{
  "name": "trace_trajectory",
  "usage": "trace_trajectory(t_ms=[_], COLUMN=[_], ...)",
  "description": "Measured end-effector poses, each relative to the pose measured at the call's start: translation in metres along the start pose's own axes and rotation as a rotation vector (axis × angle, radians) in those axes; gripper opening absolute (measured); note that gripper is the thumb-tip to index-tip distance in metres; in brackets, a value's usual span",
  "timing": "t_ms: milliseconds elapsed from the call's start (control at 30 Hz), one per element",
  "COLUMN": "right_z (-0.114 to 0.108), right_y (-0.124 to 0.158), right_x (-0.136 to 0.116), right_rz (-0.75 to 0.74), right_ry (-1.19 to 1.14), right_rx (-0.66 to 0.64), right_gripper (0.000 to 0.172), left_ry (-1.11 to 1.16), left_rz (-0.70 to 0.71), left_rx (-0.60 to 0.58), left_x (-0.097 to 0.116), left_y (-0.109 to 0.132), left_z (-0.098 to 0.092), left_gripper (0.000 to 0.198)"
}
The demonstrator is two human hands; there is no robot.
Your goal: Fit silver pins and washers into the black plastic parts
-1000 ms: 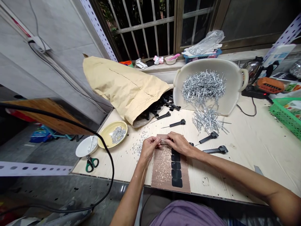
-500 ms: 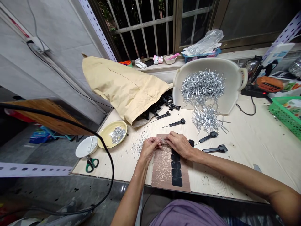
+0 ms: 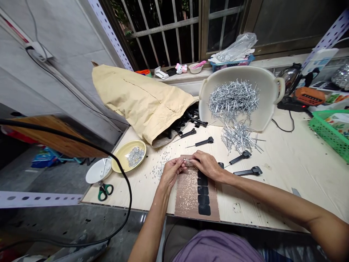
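Note:
Over the far end of a brown board (image 3: 185, 203), my two hands meet fingertip to fingertip. A thin silver metal pin (image 3: 188, 161) shows between them. My left hand (image 3: 172, 171) is closed in a pinch at the pin's left end; any smaller piece in those fingers is too small to make out. My right hand (image 3: 208, 166) has its fingers closed on the pin's right side, partly hiding it. Black flat rounded pieces (image 3: 204, 200) lie in a row along the board, whose left side is worn and speckled. Small shiny metal bits (image 3: 159, 168) are scattered left of my left hand.
A yellow bowl (image 3: 120, 154) holds shiny bits; a white bowl (image 3: 91, 176) and green-handled scissors (image 3: 102, 192) lie nearby. A paper sack (image 3: 139, 103) spills black parts. A white basin (image 3: 265, 102) pours out metal pins (image 3: 238, 138). Black-handled pieces (image 3: 248, 171) lie right.
The whole view has shifted slightly left. My hands stay together over the board, with a bit more of the silver pin showing between the fingertips.

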State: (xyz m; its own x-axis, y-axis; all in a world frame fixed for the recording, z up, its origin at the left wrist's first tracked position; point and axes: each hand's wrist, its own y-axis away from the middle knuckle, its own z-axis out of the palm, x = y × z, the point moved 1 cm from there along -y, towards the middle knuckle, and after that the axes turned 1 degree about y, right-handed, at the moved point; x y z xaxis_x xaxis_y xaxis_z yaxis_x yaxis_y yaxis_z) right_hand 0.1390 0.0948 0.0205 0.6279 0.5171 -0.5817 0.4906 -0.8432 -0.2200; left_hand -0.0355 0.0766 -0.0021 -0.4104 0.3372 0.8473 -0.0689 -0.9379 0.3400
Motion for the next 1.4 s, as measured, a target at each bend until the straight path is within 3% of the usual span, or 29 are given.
trace_trajectory(t_ms=[167, 367, 533, 667, 800, 967, 1100, 1233, 1300, 1400], right_z=[0.0, 0.002, 0.006, 0.008, 0.006, 0.004, 0.003, 0.009, 0.01, 0.007], right_y=[0.001, 0.007, 0.0, -0.004, -0.002, 0.0, 0.0, -0.002, -0.002, -0.001], right_x=[0.003, -0.004, 0.005, 0.011, 0.011, 0.01, 0.011, 0.012, 0.011, 0.01], right_rz=[-0.005, -0.078, 0.057, 0.125, 0.045, 0.083, 0.023, 0.158, 0.216, 0.153], right_ry=[0.034, 0.294, 0.004, -0.268, -0.227, -0.287, -0.223, -0.483, -0.557, -0.402], right_rx=[0.001, 0.1, 0.033, -0.004, 0.047, 0.039, 0.063, -0.147, -0.199, -0.04], right_gripper=[0.024, 0.027, 0.031, 0.027, 0.023, 0.023, 0.025, 0.038, 0.036, 0.025], left_ry=[-0.026, -0.068, -0.261, -0.286, -0.258, -0.262, -0.289, -0.35, -0.34, -0.296], left_rz=[0.01, 0.059, 0.242, 0.279, 0.263, 0.27, 0.29, 0.326, 0.314, 0.274], left_rx=[-0.005, 0.042, 0.135, 0.122, 0.121, 0.126, 0.137, 0.138, 0.137, 0.131], left_x=[0.001, -0.002, -0.003, -0.004, -0.006, -0.007, -0.006, -0.005, -0.006, -0.008], left_y=[0.002, 0.001, 0.001, -0.002, -0.004, -0.003, -0.001, -0.002, -0.002, -0.003], left_z=[0.005, 0.009, 0.011, 0.012, 0.012, 0.013, 0.013, 0.012, 0.011, 0.009], left_gripper=[0.028, 0.029, 0.029, 0.028, 0.029, 0.029, 0.028, 0.026, 0.026, 0.026])
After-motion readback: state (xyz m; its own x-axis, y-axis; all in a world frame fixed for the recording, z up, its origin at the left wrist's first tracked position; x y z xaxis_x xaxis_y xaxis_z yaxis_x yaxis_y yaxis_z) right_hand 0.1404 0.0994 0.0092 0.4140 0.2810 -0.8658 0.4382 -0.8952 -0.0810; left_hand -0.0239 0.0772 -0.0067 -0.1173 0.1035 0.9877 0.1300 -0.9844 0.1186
